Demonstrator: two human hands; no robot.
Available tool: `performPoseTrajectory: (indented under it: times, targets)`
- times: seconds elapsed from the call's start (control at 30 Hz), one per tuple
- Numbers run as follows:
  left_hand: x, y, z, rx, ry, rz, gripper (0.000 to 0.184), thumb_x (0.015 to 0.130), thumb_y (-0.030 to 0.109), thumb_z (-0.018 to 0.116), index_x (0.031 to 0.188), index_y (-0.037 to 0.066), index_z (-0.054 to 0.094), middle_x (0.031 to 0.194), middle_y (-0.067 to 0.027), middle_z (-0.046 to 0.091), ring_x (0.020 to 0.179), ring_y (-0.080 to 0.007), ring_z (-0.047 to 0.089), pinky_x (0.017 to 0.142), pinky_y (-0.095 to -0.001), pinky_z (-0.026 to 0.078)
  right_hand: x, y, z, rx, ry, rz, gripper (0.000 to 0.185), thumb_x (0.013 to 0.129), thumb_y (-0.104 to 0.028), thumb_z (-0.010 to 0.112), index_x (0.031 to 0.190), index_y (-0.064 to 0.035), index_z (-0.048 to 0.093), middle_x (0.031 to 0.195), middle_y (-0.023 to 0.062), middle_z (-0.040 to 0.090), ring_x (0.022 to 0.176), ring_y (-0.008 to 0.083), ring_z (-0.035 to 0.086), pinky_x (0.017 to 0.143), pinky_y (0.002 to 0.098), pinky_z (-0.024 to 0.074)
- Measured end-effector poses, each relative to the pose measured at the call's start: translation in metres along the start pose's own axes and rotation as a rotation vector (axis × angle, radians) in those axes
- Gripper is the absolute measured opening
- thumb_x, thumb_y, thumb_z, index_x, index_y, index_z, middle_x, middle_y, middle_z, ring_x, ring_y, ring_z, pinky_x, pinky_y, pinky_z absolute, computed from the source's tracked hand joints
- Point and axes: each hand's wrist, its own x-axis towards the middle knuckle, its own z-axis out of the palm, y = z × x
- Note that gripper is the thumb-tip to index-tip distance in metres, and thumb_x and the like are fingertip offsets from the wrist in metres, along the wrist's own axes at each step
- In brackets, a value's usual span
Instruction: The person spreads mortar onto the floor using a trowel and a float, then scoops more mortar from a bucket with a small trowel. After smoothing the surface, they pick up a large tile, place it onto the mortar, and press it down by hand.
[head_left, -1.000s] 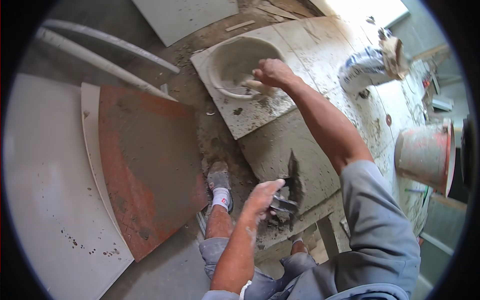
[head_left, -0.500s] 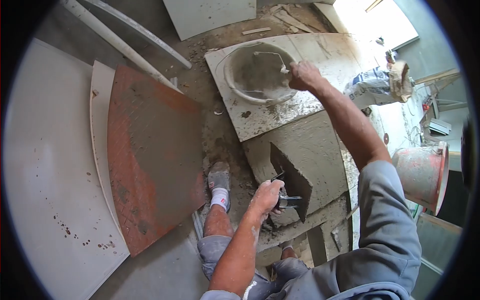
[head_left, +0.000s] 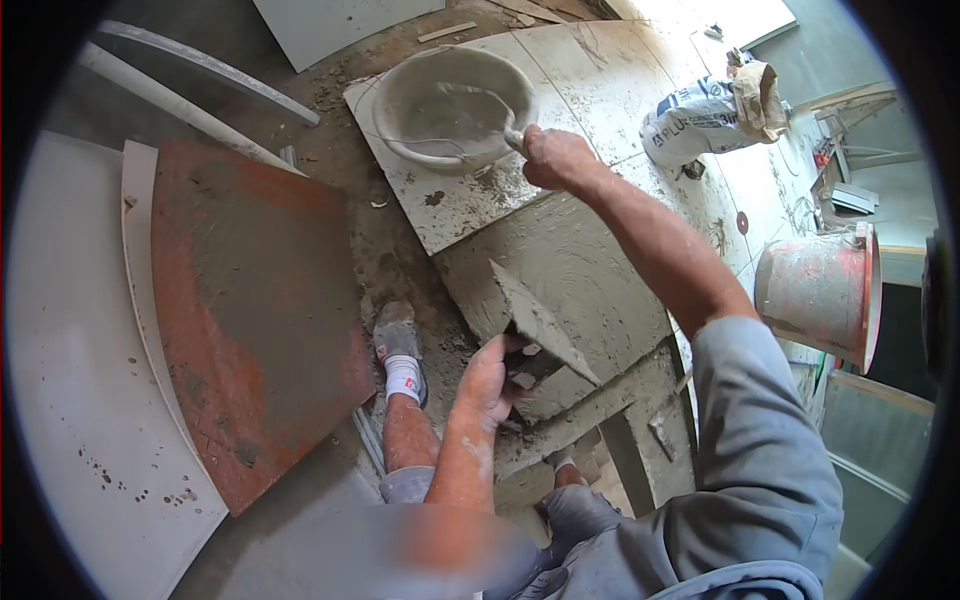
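My left hand (head_left: 487,385) is wrapped round the handle of a plastering trowel (head_left: 543,328). The trowel's flat blade is tilted up, with grey mortar on the face turned away from me. Just beyond it lies a tile (head_left: 610,270) coated in wet grey mortar with swirl marks. My right hand (head_left: 558,160) grips the pale handle of a trowel (head_left: 514,137) with a bent shank, over a round bucket (head_left: 437,163) of grey mortar. Mortar hides most of that trowel's blade.
A red board (head_left: 210,430) smeared with mortar leans at the left beside white panels (head_left: 80,330). Right of the bucket stand a printed paper bag (head_left: 700,120) and a mortar-stained bucket (head_left: 815,290) on its side. A pale pipe (head_left: 190,105) slants at the back left.
My left hand has turned the plastering trowel, so its blade now tips upward with mortar showing on it. The right hand's trowel has moved at the bucket's near rim. The whole view has shifted.
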Motion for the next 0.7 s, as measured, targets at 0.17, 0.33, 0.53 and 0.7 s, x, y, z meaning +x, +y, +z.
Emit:
performPoseTrajectory:
  times: [0.17, 0.33, 0.53, 0.7]
  targets:
    - [0.011, -0.018, -0.002, -0.035, -0.037, 0.018, 0.034, 0.092, 0.024, 0.048, 0.116, 0.002, 0.059, 0.109, -0.0126, 0.064, 0.101, -0.026, 0.061, 0.088, -0.046, 0.049, -0.024, 0.022, 0.02, -0.015, -0.064, -0.022, 0.032, 0.081, -0.014, 0.051, 0.109, 0.0013, 0.052, 0.088, 0.0189, 0.065, 0.083, 0.0294, 0.066, 0.072, 0.0415, 0.0533]
    - [0.023, -0.037, -0.005, -0.178, -0.07, 0.014, 0.036, 0.092, 0.026, 0.049, 0.115, 0.0, 0.058, 0.108, -0.0128, 0.064, 0.098, -0.0256, 0.063, 0.086, -0.0406, 0.051, -0.108, 0.071, 0.045, 0.397, 0.008, 0.034, 0.029, 0.077, -0.012, 0.055, 0.105, -0.0016, 0.051, 0.081, 0.0155, 0.063, 0.073, 0.028, 0.063, 0.061, 0.0424, 0.0506]
    - [0.044, -0.075, -0.01, -0.2, -0.009, -0.021, 0.036, 0.089, 0.04, 0.053, 0.111, 0.013, 0.061, 0.105, -0.0065, 0.065, 0.09, -0.0223, 0.064, 0.075, -0.037, 0.052, -0.294, 0.11, 0.118, 0.632, 0.073, 0.065, 0.025, 0.071, -0.015, 0.058, 0.094, -0.0101, 0.048, 0.069, 0.0153, 0.058, 0.058, 0.0322, 0.06, 0.051, 0.0454, 0.0482]
    - [0.049, -0.104, 0.001, -0.093, 0.115, -0.019, 0.041, 0.088, 0.044, 0.051, 0.112, 0.011, 0.06, 0.112, -0.0098, 0.063, 0.099, -0.0276, 0.061, 0.077, -0.0433, 0.05, -0.389, 0.09, 0.124, 0.701, 0.036, 0.018, 0.028, 0.07, -0.018, 0.062, 0.092, -0.0093, 0.046, 0.073, 0.0157, 0.06, 0.069, 0.0371, 0.061, 0.06, 0.0463, 0.0498]
